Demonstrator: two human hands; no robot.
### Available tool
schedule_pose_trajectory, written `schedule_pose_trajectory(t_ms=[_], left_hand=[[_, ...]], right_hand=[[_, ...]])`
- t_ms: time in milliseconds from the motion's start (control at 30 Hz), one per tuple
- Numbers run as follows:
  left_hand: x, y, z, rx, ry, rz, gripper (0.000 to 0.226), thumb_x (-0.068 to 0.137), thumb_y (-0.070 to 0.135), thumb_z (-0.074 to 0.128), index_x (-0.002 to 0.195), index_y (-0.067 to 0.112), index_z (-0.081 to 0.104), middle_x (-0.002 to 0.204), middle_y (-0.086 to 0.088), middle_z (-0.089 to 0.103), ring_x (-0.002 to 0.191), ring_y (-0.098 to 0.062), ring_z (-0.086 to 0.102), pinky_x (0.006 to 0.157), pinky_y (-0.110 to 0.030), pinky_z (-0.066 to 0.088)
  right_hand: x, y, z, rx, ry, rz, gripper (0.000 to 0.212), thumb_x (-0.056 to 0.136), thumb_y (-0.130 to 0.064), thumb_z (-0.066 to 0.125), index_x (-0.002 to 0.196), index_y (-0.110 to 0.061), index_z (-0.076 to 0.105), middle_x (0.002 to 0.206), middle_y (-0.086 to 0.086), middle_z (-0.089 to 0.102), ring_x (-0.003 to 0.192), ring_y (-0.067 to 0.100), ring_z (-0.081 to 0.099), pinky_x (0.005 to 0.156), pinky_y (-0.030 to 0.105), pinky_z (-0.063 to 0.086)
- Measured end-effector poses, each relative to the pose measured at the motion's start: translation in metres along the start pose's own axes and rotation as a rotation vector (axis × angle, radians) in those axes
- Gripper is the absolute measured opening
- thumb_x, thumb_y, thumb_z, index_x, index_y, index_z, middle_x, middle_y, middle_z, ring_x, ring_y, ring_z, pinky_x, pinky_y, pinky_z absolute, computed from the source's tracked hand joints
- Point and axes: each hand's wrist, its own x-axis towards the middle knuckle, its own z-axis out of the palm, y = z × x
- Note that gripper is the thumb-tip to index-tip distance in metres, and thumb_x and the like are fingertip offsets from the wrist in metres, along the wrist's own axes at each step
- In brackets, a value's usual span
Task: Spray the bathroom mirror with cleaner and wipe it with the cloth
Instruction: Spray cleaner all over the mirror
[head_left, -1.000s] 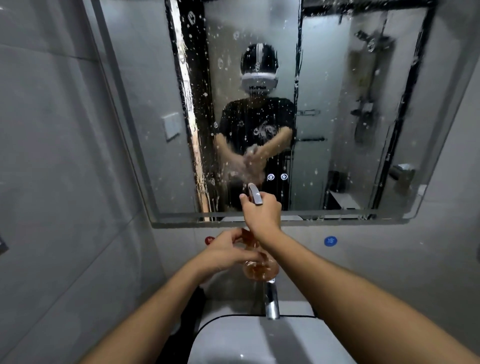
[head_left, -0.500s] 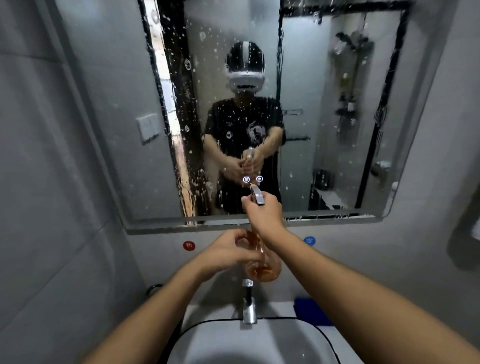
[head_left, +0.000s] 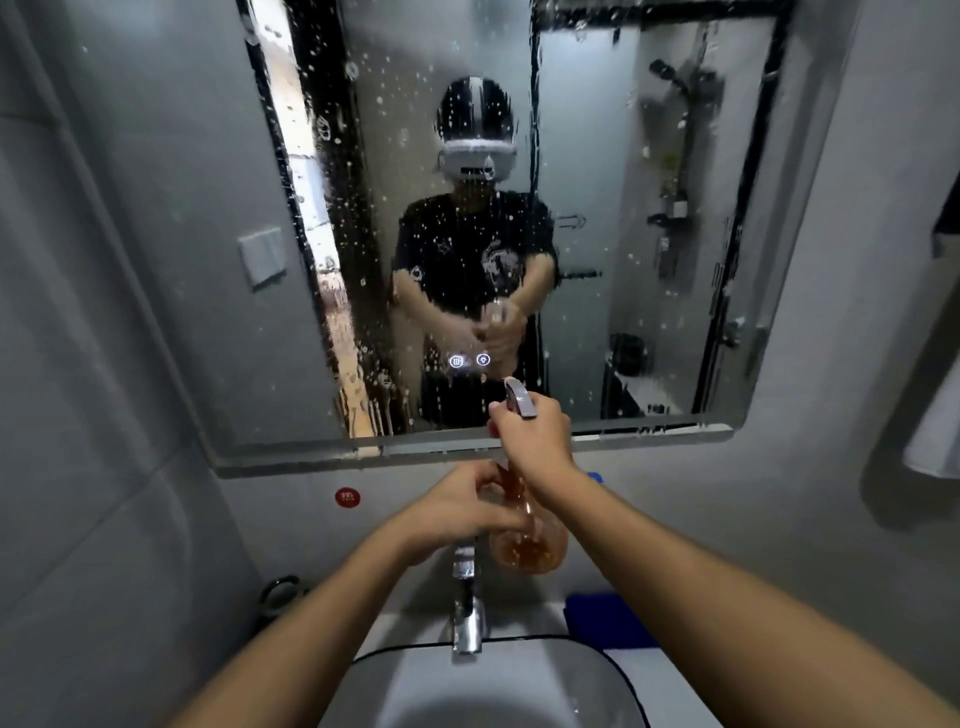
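Your two hands hold a spray bottle (head_left: 527, 545) just above the tap (head_left: 467, 623), w/ the sink (head_left: 597, 675) rim below. Mirror (head_left: 208, 260) face ahead is open above your right hand (head_left: 535, 441), wet w/ droplets. Left wall sits close to your left hand (head_left: 452, 512). Blue cloth (head_left: 597, 618) lies right of the tap; a towel (head_left: 935, 436) hangs far right

No words you can read, only signs and marks.
On the mirror (head_left: 597, 249), low in the glass, you see two small lit round icons (head_left: 469, 360); the right one looks like a lamp, the left like wavy lines. On the wall below sits a red round sticker (head_left: 347, 497), its white marks too blurred for you to read.
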Motion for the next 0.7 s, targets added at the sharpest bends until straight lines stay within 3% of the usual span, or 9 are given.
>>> schedule_pose_trajectory(t_ms=[100, 200, 400, 500, 700], left_hand=[[0.004, 0.005, 0.009, 0.013, 0.004, -0.003, 0.038, 0.073, 0.013, 0.081, 0.106, 0.01, 0.063, 0.104, -0.002, 0.066, 0.093, -0.011, 0.065, 0.081, -0.026, 0.055], [0.01, 0.009, 0.015, 0.031, -0.013, -0.003, 0.04, 0.071, 0.015, 0.082, 0.107, 0.012, 0.063, 0.106, 0.0, 0.065, 0.093, -0.009, 0.065, 0.077, -0.021, 0.054], [0.016, 0.02, 0.03, 0.021, -0.073, 0.013, 0.034, 0.076, 0.01, 0.078, 0.105, 0.014, 0.061, 0.106, -0.003, 0.066, 0.096, -0.013, 0.066, 0.08, -0.023, 0.056], [0.02, 0.023, 0.038, 0.022, -0.078, 0.03, 0.036, 0.076, 0.009, 0.078, 0.108, 0.01, 0.062, 0.1, 0.002, 0.065, 0.09, -0.007, 0.064, 0.08, -0.022, 0.054], [0.032, 0.026, 0.05, 0.04, -0.093, 0.058, 0.041, 0.074, 0.011, 0.079, 0.112, 0.008, 0.063, 0.102, 0.0, 0.067, 0.093, -0.007, 0.064, 0.076, -0.016, 0.053]], right_hand=[[0.004, 0.007, -0.01, 0.025, 0.009, -0.014, 0.011, 0.092, -0.02, 0.058, 0.087, -0.014, 0.065, 0.073, -0.004, 0.059, 0.064, 0.003, 0.048, 0.051, 0.018, 0.031], [0.008, 0.012, -0.018, 0.047, 0.015, -0.026, 0.011, 0.09, -0.019, 0.059, 0.09, -0.011, 0.067, 0.078, 0.0, 0.062, 0.067, 0.01, 0.051, 0.054, 0.021, 0.035], [0.011, 0.018, -0.035, 0.02, -0.002, -0.047, 0.019, 0.094, -0.027, 0.06, 0.083, -0.012, 0.063, 0.069, 0.002, 0.059, 0.064, 0.013, 0.051, 0.052, 0.02, 0.034], [0.014, 0.022, -0.042, -0.061, 0.043, -0.024, 0.04, 0.095, -0.032, 0.059, 0.061, -0.013, 0.049, 0.061, 0.0, 0.05, 0.056, 0.009, 0.043, 0.048, 0.021, 0.028], [0.019, 0.028, -0.054, -0.03, 0.109, 0.045, 0.043, 0.094, -0.031, 0.06, 0.058, -0.011, 0.047, 0.06, 0.002, 0.05, 0.054, 0.013, 0.043, 0.047, 0.026, 0.03]])
